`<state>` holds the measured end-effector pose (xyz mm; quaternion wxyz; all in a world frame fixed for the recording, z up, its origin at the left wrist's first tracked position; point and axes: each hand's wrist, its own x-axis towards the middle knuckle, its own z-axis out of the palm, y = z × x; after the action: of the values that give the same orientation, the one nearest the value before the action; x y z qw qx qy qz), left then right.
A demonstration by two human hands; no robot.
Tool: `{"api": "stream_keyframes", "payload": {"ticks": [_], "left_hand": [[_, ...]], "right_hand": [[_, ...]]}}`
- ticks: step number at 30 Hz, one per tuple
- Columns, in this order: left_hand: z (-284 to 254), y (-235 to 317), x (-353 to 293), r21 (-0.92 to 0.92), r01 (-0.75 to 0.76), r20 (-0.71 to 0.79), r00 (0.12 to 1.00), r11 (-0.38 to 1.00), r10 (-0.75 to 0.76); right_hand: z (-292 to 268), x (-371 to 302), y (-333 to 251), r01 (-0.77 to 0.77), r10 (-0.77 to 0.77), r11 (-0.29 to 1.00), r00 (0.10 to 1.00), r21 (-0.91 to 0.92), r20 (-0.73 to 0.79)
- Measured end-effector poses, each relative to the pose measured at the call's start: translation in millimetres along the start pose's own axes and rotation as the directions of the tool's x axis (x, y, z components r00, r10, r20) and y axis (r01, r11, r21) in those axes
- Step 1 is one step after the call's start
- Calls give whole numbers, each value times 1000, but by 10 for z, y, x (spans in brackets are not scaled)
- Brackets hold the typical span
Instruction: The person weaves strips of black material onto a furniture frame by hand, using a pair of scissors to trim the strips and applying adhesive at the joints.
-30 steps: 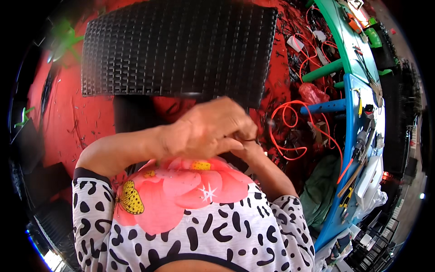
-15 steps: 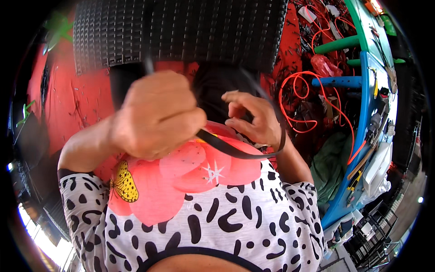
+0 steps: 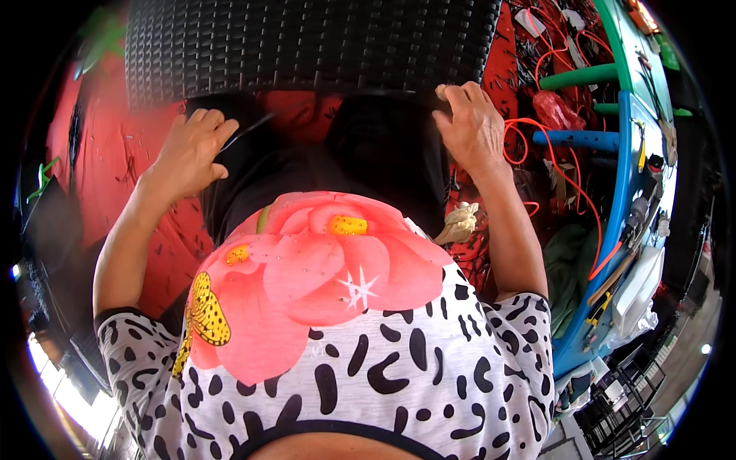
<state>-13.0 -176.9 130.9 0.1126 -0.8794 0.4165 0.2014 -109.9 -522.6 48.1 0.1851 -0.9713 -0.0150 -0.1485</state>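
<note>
Hands [image 3: 189, 149] [image 3: 474, 130] apart — woven panel [image 3: 307, 46], red floor [image 3: 100, 195]

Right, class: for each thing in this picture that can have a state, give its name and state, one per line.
Left hand: fingers loosely bent, thumb apart
Thin dark strip: slanting by the left fingertips; whether gripped is unclear
Right hand: fingers half bent, at the panel's near right corner
Woven black panel: in front of the person
Orange cord: loosely looped
Red plastic bag: crumpled
Green cloth: bunched
</note>
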Motion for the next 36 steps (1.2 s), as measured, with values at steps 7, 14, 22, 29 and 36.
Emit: {"api": "stream_keyframes", "payload": {"ticks": [7, 14, 22, 29, 36], "left_hand": [[-23, 179, 360, -171, -304, -467, 863, 937, 194], [-50, 611, 683, -206, -560, -619, 709, 802, 337], [-59, 1280, 1481, -239, -699, -760, 566, 675, 317], [8, 1388, 1840, -175, -658, -747, 574, 732, 337], [-356, 1633, 1596, -693, -468, -447, 876, 548, 182]], "right_hand": [[-162, 91, 145, -38, -1, 982, 979, 184, 205], [-128, -178, 411, -212, 137, 676, 977, 706, 162], [-8, -196, 359, -205, 287, -54, 934, 977, 212], [51, -422, 334, -35, 528, -79, 847, 996, 71], [294, -402, -309, -224, 385, 676, 920, 702, -77]]}}
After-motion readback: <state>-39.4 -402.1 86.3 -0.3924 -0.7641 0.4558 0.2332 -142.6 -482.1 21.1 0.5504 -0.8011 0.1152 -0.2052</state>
